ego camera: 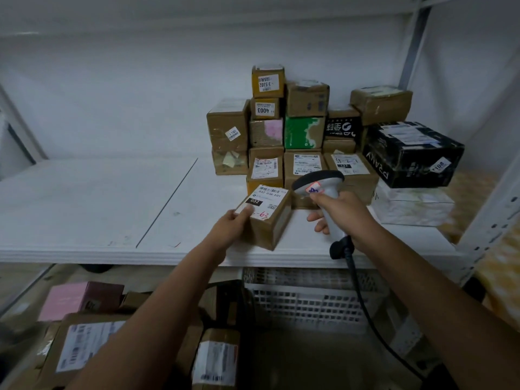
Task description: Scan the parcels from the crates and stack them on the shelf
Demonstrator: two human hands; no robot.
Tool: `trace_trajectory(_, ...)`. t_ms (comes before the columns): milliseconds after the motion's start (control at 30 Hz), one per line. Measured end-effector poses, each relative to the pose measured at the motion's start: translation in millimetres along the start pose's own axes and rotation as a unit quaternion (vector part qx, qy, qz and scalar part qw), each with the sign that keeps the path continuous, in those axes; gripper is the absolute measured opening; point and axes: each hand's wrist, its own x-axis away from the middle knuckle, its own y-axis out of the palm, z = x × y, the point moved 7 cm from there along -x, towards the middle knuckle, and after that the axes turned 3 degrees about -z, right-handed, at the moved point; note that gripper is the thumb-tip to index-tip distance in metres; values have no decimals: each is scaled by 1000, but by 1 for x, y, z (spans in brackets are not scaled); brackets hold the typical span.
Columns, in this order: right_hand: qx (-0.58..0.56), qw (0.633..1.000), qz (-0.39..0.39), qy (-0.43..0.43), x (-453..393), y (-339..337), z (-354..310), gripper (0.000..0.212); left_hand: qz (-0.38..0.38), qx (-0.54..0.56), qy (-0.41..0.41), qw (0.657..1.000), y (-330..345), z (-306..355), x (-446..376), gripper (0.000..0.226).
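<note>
Scanning a small parcel at the shelf's near edge

The left hand [235, 220] grips the parcel [264, 213] on the shelf [84, 204], label up; the right hand [337, 212] grips the scanner [319, 182] just right of it. Keep the label flat and tilt the scanner's head onto the barcode.

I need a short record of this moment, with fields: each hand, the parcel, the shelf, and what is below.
left hand: grips the small parcel at its left side, thumb on the label
right hand: holds the scanner, its head close beside the parcel
small parcel: rests on the shelf, label marked 032 facing up
stack of parcels: at the back right of the shelf
below: white crate; more parcels at lower left
</note>
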Motion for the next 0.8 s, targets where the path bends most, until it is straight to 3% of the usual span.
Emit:
trace_trajectory(267,50,998,34,-22,15,10,10,34,-39,33,8,999,42,-4,54,59)
trace_trajectory(433,67,996,35,-38,27,15,7,34,-80,177,-65,979,62,-20,68,58)
trace_trajectory(633,64,997,22,-28,38,8,3,32,-150,257,-86,951,66,-21,78,25)
trace_trajectory(800,39,996,29,-76,46,-7,-28,20,-143,276,-26,950,56,-8,68,39)
